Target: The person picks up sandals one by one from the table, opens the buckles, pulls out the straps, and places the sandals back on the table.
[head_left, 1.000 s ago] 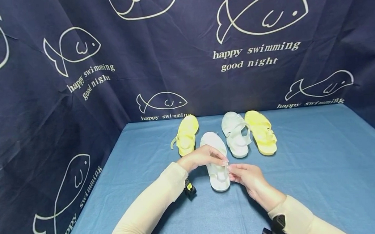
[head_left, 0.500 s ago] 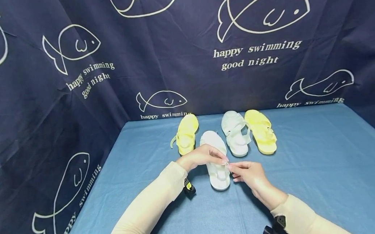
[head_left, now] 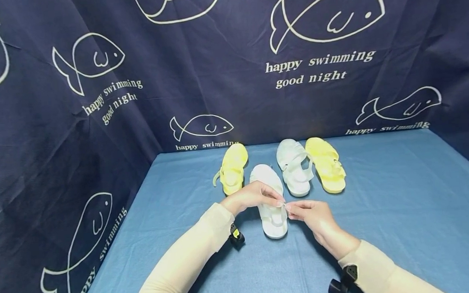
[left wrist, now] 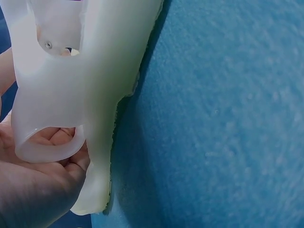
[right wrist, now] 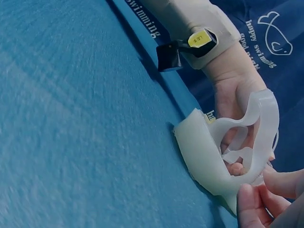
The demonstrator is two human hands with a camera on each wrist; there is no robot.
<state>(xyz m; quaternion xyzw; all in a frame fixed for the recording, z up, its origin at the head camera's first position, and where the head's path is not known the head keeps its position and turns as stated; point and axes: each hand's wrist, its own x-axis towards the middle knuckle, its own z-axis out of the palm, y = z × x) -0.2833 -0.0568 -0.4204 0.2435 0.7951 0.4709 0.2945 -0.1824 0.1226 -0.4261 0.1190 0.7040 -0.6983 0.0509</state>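
A white sandal [head_left: 266, 174] lies sole down at the centre front of the table, toe pointing away from me. Its strap [right wrist: 268, 118] arches over the heel in the right wrist view. My left hand [head_left: 258, 195] reaches across the sandal from the left and pinches the strap at its right side. From the right, my right hand [head_left: 316, 217] pinches the same strap close by, thumb against fingers, the fingertips of both hands almost meeting. Fingers hide the spot between them, so the strap's fastening cannot be made out. The left wrist view shows the sandal's side [left wrist: 52, 90] close up.
Behind the white sandal stand a second pale sandal [head_left: 295, 171], a yellow sandal [head_left: 326, 165] to its right and another yellow sandal [head_left: 234, 167] at the left. A blue cloth [head_left: 406, 207] covers the table. Dark fish-print curtains [head_left: 212, 66] hang behind and at the left.
The right hand's fingers have shifted slightly up along the strap, and its lower fingers have drawn in. The left hand and the sandals have stayed in place.
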